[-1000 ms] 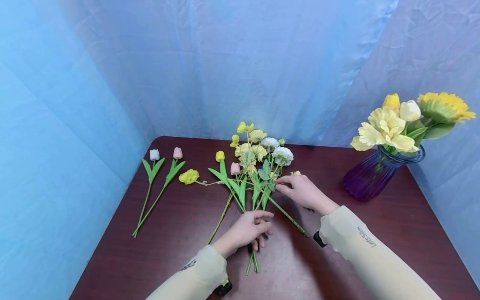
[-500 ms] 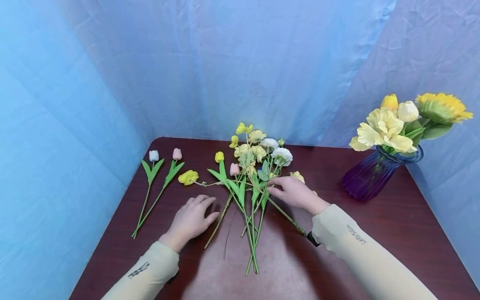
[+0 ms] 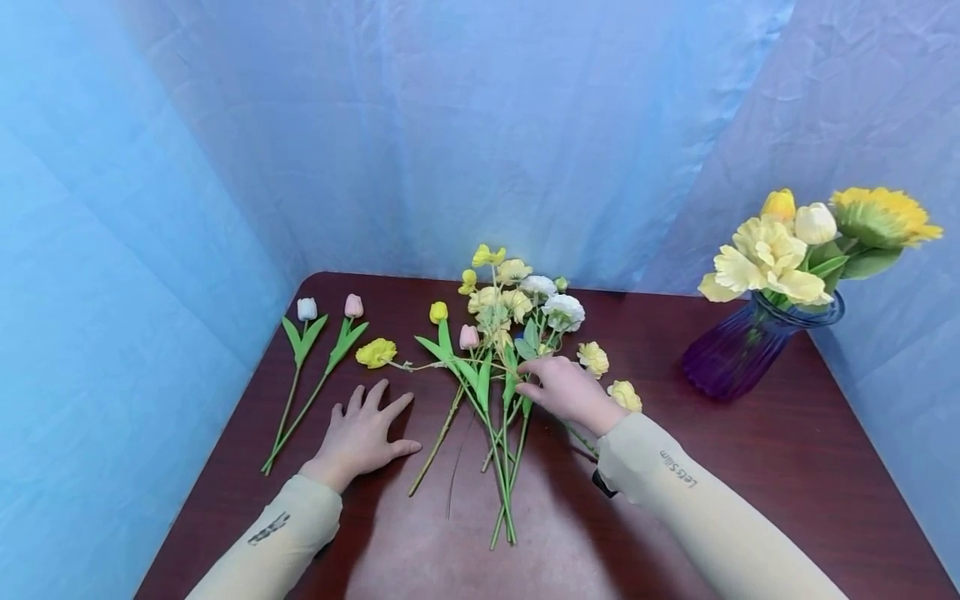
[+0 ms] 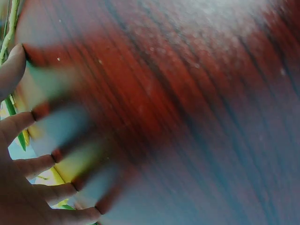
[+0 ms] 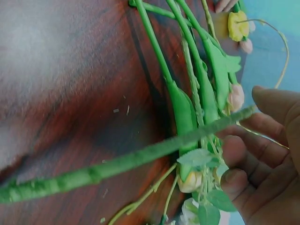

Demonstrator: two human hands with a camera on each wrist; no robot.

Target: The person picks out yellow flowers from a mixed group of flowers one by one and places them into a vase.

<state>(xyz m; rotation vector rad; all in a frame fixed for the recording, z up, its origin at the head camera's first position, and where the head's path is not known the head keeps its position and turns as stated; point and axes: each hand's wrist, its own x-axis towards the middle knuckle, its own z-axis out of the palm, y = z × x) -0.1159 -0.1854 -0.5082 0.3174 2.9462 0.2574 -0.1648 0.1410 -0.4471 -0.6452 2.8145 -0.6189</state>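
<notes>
Fingers spread, my left hand [image 3: 360, 437] is over the table left of the flower pile; its fingertips appear to touch the wood in the left wrist view. My right hand [image 3: 566, 390] is at the pile, thumb and forefinger on either side of a green stem [image 5: 140, 154] with a gap between them; no firm pinch shows. That stem seems to belong to the yellow poppy-like flower [image 3: 376, 353] lying leftward. Beneath lie a yellow tulip [image 3: 438, 312], a pink tulip [image 3: 469, 337], pale yellow blooms [image 3: 517, 305] and white blooms [image 3: 563, 312]. My forearm hides part of the stem.
A blue-purple glass vase [image 3: 731, 350] holding several flowers stands at the right. A white tulip [image 3: 307, 309] and another pink tulip [image 3: 353, 306] lie at the left. Two pale yellow blooms lie beside my right wrist, one a small bloom [image 3: 625, 396]. Blue cloth [image 3: 480, 133] hangs behind.
My left hand has left the stems at the pile's front, moved left and spread its fingers. My right hand has moved left along the stem, uncovering pale yellow blooms.
</notes>
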